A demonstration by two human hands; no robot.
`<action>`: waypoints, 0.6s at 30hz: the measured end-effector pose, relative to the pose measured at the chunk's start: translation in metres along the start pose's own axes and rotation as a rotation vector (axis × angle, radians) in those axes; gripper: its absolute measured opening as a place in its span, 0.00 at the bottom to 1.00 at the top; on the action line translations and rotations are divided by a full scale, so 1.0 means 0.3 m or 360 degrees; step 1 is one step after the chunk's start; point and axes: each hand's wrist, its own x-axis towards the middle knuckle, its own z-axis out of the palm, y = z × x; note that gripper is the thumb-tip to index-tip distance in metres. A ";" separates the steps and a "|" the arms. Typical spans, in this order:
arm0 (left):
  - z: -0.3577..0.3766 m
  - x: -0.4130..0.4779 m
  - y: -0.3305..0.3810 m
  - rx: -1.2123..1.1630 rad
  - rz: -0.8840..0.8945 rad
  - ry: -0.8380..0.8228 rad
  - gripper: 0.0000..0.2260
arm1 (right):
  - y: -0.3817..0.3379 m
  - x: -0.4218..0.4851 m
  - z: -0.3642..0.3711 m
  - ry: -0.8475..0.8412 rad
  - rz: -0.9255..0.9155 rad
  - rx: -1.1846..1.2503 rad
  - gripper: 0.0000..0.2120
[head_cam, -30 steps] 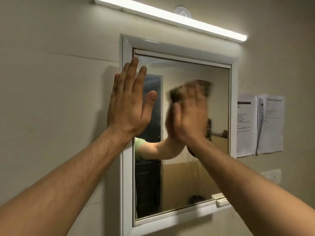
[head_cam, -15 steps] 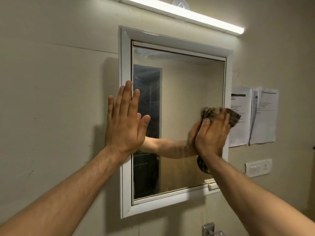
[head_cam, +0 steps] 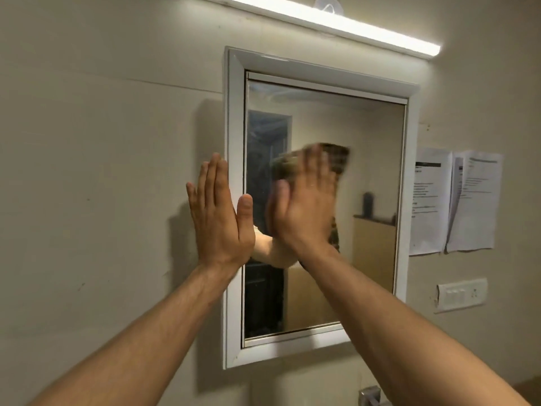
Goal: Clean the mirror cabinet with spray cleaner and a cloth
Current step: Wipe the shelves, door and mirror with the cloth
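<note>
Mirror cabinet long axis vertical; left hand flat on frame, right hand flat against cloth.

cloth seemingly on mirror, papers right

Both my hands are up on the white-framed rectangular mirror cabinet, with a cloth under the right one.

My left hand lies flat, fingers straight and together, on the frame's 9 o'clock edge, its thumb over the mirror glass. My right hand, blurred, presses a crumpled brown patterned cloth against the glass just beside it. The cloth shows past my fingertips at 12 o'clock and below my palm at 5 o'clock. At 12 o'clock from the cabinet glows a long white strip light. At 3 o'clock two white printed paper sheets hang on the beige wall, and at 4 o'clock sits a white switch plate.
</note>
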 end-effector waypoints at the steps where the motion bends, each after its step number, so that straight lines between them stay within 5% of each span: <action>1: 0.001 0.000 -0.004 -0.0053 0.0024 0.0003 0.29 | -0.026 -0.025 0.017 -0.0069 -0.0433 -0.0012 0.32; 3: 0.003 -0.004 -0.010 -0.0090 0.0066 -0.0037 0.28 | -0.011 -0.104 0.037 -0.0193 -0.0952 0.0032 0.30; 10: -0.012 -0.195 -0.019 0.0328 0.0202 -0.0279 0.31 | 0.274 -0.381 -0.035 -0.0664 -0.1747 -0.0127 0.29; 12: -0.009 -0.221 -0.024 0.0366 0.0208 -0.0290 0.32 | 0.290 -0.287 -0.037 -0.0470 -0.1391 -0.0137 0.31; 15: -0.009 -0.217 -0.023 0.0465 0.0213 -0.0295 0.32 | 0.277 -0.192 -0.029 0.0076 0.0434 0.0062 0.32; 16: -0.008 -0.217 -0.016 0.0494 0.0253 -0.0305 0.31 | 0.256 -0.209 -0.023 0.0150 0.0817 0.0081 0.33; 17: -0.005 -0.220 -0.007 0.0520 0.0309 -0.0321 0.31 | 0.230 -0.251 -0.014 0.0127 0.0858 0.0045 0.33; 18: 0.000 -0.223 0.005 0.0546 0.0365 -0.0337 0.31 | 0.216 -0.319 -0.005 0.0024 0.0567 0.0011 0.32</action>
